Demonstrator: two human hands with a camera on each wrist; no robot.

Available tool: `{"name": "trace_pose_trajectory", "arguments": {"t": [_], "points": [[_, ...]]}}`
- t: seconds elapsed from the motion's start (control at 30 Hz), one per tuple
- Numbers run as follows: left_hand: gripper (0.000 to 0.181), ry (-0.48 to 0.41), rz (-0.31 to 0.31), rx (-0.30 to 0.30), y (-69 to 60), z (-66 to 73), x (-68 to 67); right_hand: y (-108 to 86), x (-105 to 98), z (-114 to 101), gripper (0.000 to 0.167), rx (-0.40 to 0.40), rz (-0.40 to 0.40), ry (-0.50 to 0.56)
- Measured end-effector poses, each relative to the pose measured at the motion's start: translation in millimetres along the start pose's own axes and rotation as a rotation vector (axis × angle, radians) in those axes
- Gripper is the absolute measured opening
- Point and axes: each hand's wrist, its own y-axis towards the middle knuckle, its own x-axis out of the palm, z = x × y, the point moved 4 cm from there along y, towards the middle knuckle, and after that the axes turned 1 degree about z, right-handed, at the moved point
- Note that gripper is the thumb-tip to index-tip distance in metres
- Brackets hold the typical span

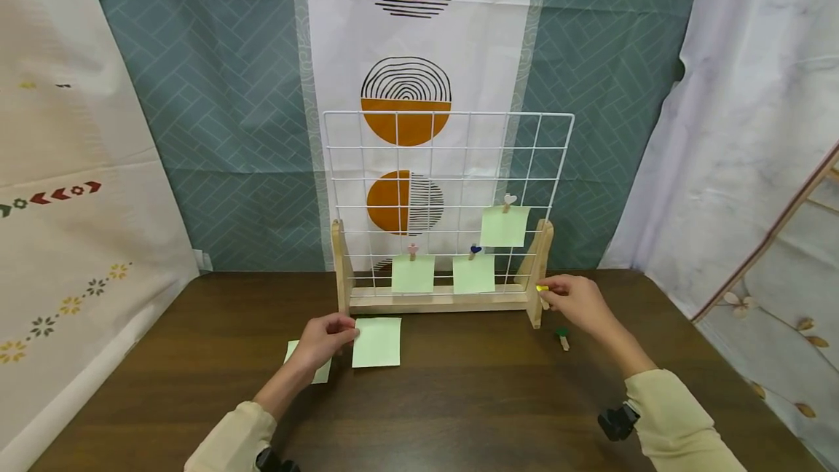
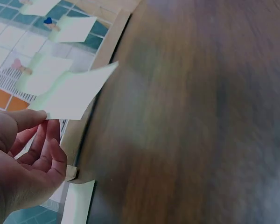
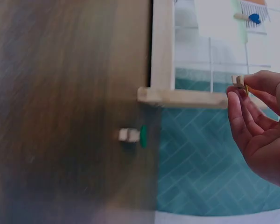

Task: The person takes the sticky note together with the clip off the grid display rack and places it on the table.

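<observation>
My left hand [image 1: 323, 344] pinches a pale green paper note [image 1: 376, 342] by its edge, above the table before the rack. Another green note [image 1: 322, 372] lies partly hidden behind that hand. Between thumb and fingers, my right hand [image 1: 580, 303] holds a small wooden clothespin with a yellow top [image 1: 542, 288], close to the rack's right foot. A clothespin with a green top [image 1: 563, 339] lies on the table below the right hand. On the white wire grid rack [image 1: 448, 179], three green notes hang from clothespins with pink, blue and white heart tops.
The rack's wooden base [image 1: 439, 302] stands at the back of the dark brown table [image 1: 472, 406]. Patterned cloths hang behind and on both sides. A black wrist strap [image 1: 618, 421] sits at the right sleeve.
</observation>
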Motion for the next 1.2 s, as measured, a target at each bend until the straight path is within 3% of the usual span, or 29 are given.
{"name": "trace_pose_trajectory", "arguments": {"t": [0.1,0.2,0.4,0.8,1.2], "points": [[0.008,0.039,-0.034,0.012,-2.7,-0.4,0.0,-3.5,-0.4,9.5,0.022,0.013,-0.017,-0.008],[0.006,0.093,-0.064,0.068,-4.8,1.0,1.1,-7.4,-0.4,20.9,0.023,0.035,-0.038,-0.019],[0.005,0.219,-0.024,0.162,-8.0,2.7,0.4,-17.4,-1.6,41.7,0.024,0.074,-0.082,0.010],[0.005,0.313,0.042,0.168,-12.9,-2.5,-10.9,-36.7,-3.6,76.5,0.023,0.153,-0.138,0.061],[0.009,0.360,0.062,0.167,-13.8,-8.5,-19.1,-39.9,-1.5,84.6,0.019,0.209,-0.207,0.124]]}}
